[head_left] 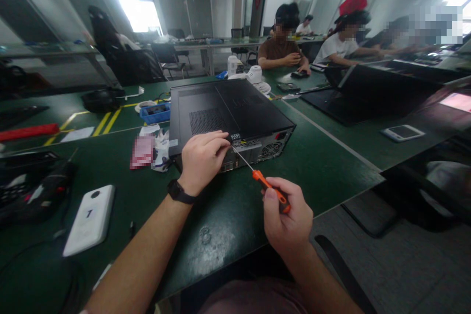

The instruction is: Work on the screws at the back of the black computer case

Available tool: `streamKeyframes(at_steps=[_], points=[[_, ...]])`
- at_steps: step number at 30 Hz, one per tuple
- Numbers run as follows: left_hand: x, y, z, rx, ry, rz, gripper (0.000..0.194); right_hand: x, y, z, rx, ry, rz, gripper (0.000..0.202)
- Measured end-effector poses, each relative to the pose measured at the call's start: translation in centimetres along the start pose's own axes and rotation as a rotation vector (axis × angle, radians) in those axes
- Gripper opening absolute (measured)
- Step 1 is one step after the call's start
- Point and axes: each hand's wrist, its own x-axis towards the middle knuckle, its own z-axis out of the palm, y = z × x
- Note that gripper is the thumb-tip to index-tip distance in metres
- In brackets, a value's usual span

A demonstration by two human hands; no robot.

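Observation:
A black desktop computer case (253, 113) lies flat on the green table, its rear panel with ports and a fan grille facing me. My right hand (289, 213) is closed round the orange and black handle of a screwdriver (259, 175). The metal shaft slants up and left to the rear edge of the case. At that edge my left hand (204, 157) has its fingers pinched together by the screwdriver's tip. Whatever lies between those fingertips is too small or hidden to make out. A black watch (180, 191) is on my left wrist.
A white power bank (90, 218) and dark tools with cables (40, 191) lie at the left. Beside the case are a blue tray (156, 114) and plastic packets (161, 152). A phone (403, 132) lies at the right. A person (281, 49) sits across the table.

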Motion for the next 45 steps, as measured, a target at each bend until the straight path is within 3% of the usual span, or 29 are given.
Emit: streamKeyframes(at_steps=[14,37,45], points=[[0.12,0.17,-0.14,-0.010,-0.021,-0.006,0.005,-0.23,0.12,0.04,0.018,-0.001,-0.015,0.017],[0.10,0.30,-0.24,-0.002,-0.040,-0.048,0.002,0.41,-0.08,0.04,0.004,-0.020,-0.182,0.027],[0.08,0.26,-0.22,-0.008,-0.048,-0.056,0.004,-0.12,-0.23,-0.02,-0.090,-0.025,-0.015,0.019]])
